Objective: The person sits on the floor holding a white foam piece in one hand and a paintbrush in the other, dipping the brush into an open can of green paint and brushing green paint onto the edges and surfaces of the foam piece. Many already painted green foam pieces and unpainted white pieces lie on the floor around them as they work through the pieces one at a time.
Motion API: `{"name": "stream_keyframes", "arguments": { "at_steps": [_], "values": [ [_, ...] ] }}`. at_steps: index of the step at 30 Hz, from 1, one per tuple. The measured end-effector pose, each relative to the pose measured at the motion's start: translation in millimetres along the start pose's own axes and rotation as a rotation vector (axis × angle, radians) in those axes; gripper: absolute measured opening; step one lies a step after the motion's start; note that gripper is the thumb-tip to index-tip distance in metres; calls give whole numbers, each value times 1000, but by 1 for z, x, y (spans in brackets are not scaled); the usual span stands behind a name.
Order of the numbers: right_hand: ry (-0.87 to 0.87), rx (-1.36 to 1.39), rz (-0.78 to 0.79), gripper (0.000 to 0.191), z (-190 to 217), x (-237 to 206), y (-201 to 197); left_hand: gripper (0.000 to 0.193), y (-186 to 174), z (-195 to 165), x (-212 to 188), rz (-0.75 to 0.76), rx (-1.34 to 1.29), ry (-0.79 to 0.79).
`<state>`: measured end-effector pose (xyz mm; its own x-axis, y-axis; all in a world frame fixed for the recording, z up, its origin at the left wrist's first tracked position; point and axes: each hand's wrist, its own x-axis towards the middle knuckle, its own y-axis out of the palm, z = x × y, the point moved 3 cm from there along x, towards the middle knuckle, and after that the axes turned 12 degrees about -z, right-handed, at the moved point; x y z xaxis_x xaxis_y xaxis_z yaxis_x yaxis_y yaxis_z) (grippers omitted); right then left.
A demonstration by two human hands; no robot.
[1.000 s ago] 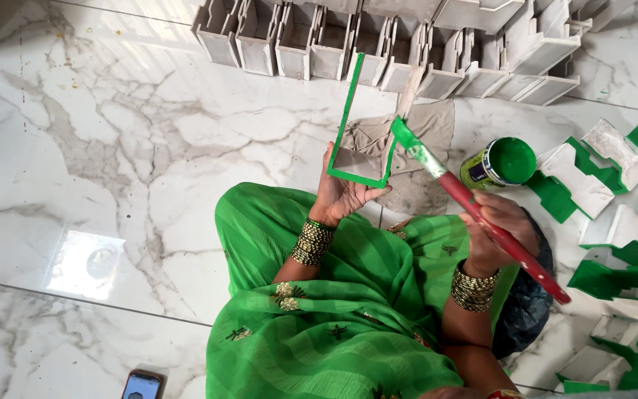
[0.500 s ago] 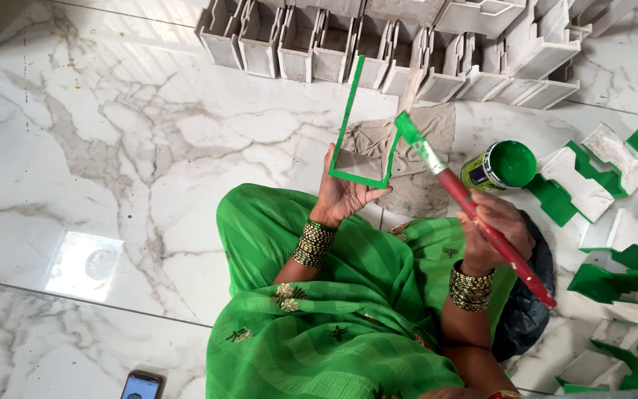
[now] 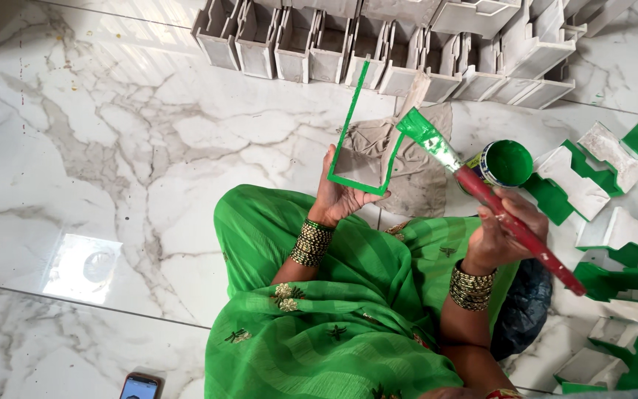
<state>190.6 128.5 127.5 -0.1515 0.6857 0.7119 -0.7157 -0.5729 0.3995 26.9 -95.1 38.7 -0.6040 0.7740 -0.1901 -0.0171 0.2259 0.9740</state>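
My left hand [image 3: 340, 193] holds a small open box-shaped piece [image 3: 362, 144] upright above my lap; its edges are painted green. My right hand [image 3: 502, 233] grips a red-handled paintbrush [image 3: 481, 193] whose green-loaded bristles touch the piece's right edge. A small can of green paint [image 3: 505, 163] stands on the floor just right of the brush. I sit on a marble floor in a green garment, with bangles on both wrists.
A row of unpainted grey pieces [image 3: 378, 44] lies along the top. Green-painted pieces [image 3: 614, 222] are spread at the right. A grey cloth [image 3: 415, 159] lies under the held piece. A phone [image 3: 139, 386] rests at the bottom left.
The brush head has stayed at the piece's right edge while the handle shifted slightly. My left hand keeps the piece almost still.
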Motion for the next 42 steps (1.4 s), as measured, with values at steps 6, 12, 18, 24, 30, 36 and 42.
{"name": "stream_keyframes", "arguments": {
  "at_steps": [6,12,18,24,30,36,42],
  "values": [
    [-53,5,-64,44,4,17,-6,99,-2,-1,2,-4,-3,10],
    [86,129,-96,45,14,28,-5,101,-9,-1,4,9,11,10],
    [151,213,3,34,19,30,-3,101,-12,-3,6,-5,16,38],
    [55,143,89,36,19,23,-2,101,-10,-2,5,-12,52,45],
    [80,156,105,39,17,22,2,97,-7,-4,3,-39,109,71],
    [142,167,39,39,19,22,-3,98,-7,-2,4,-53,90,66],
    [190,156,-31,41,12,24,-9,94,-7,-1,3,-96,192,88]
  ]
}}
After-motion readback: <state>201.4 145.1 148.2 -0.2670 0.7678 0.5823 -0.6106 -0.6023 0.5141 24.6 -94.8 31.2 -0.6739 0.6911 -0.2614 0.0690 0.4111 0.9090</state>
